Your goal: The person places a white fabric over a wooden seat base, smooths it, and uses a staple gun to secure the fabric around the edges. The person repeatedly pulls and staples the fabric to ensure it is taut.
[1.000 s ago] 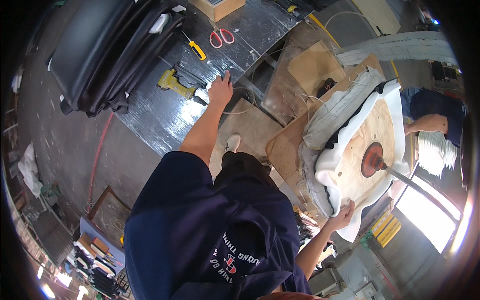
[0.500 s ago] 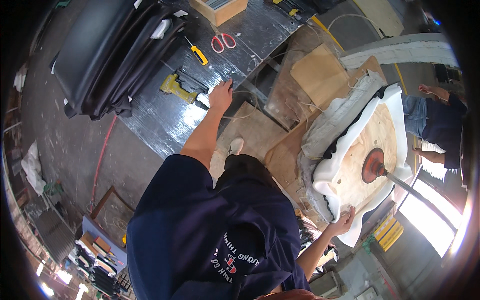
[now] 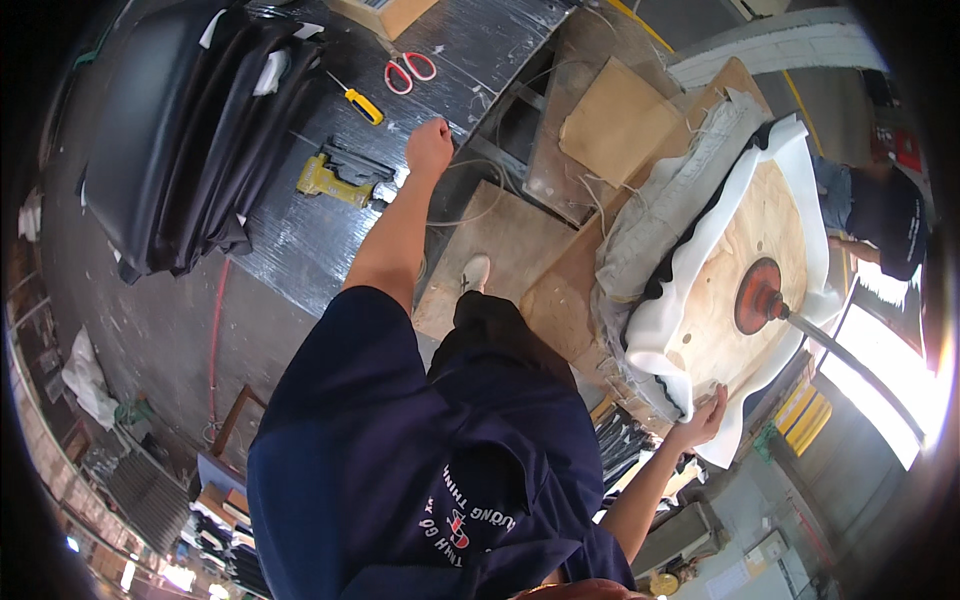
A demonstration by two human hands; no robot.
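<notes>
My left hand [image 3: 430, 147], fingers curled closed, is over the dark worktable near its right edge; what it holds, if anything, is hidden. Close beside it on the table lies a yellow air nail gun [image 3: 338, 183]. At the right, a round-cornered wooden seat panel [image 3: 740, 235] is wrapped at its edges by a white foam sheet [image 3: 655, 300]. My right hand [image 3: 703, 418] grips the foam at the panel's near edge. A red disc [image 3: 757, 297] on a metal shaft presses against the middle of the panel.
Red-handled scissors [image 3: 408, 72] and a yellow screwdriver [image 3: 358, 100] lie on the table, beside a stack of black upholstered covers [image 3: 175, 130]. A wooden box [image 3: 385, 12] stands at the far edge. A thin hose [image 3: 490, 175] loops off the table. A co-worker [image 3: 880, 215] stands beyond the panel.
The view has shifted, moving the table to the left. My left hand has moved a little farther along the table edge, its fingers more tightly curled. My right hand stays at the panel's edge.
</notes>
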